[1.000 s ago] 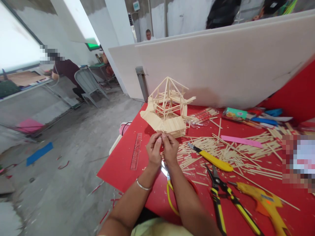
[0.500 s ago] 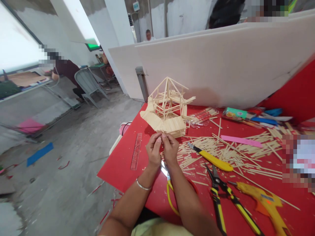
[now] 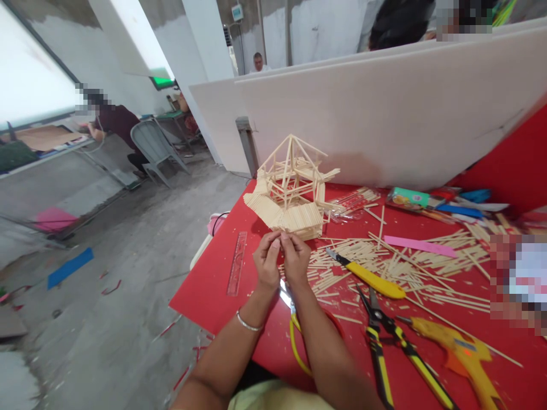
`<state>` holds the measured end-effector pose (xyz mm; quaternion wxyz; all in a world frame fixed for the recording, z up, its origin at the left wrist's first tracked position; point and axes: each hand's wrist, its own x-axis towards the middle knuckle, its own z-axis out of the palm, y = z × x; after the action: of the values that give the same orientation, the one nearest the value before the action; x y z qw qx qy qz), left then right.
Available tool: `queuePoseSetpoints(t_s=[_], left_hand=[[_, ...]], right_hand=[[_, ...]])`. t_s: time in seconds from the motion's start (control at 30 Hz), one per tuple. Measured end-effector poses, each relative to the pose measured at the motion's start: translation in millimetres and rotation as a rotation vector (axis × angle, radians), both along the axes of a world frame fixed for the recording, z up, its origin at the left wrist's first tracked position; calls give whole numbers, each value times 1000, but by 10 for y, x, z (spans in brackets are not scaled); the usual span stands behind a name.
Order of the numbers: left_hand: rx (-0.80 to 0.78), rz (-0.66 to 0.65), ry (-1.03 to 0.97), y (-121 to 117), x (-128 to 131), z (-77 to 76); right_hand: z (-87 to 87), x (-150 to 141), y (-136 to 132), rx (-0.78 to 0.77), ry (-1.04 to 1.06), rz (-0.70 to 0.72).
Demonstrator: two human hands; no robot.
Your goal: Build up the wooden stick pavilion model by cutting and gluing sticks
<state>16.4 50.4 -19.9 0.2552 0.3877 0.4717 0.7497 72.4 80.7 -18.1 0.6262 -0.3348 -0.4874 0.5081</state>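
Note:
Both hands meet at the front edge of a pale model building made of thin wooden sticks (image 3: 299, 219), which has a peaked open frame on top and slatted eaves below. My left hand (image 3: 268, 259) is closed in a pinch, thumb against fingers. My right hand (image 3: 296, 256) is pinched too, its fingertips almost touching the left ones. Whatever lies between the fingertips is hidden or too small to name. Under my wrists lies a pair of scissors (image 3: 287, 296) with a yellow and red handle, partly covered by my right forearm.
Loose sticks (image 3: 342, 262) spread over the red table (image 3: 209, 290). A yellow utility knife (image 3: 376, 279), shears (image 3: 380, 324) and a yellow glue gun (image 3: 457, 341) lie to the right. A clear ruler (image 3: 236, 263) is on the left. White boards (image 3: 363, 114) stand behind; a person sits at the far left.
My hands and the stick model stay almost still. In the background, the person at the far left has shifted slightly.

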Motion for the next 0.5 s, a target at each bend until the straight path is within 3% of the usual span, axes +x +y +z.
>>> queuePoseSetpoints(t_s=[0.5], left_hand=[[-2,7,17,-5,-3,15]], right_hand=[[7,5,-2,-4,-13,-2]])
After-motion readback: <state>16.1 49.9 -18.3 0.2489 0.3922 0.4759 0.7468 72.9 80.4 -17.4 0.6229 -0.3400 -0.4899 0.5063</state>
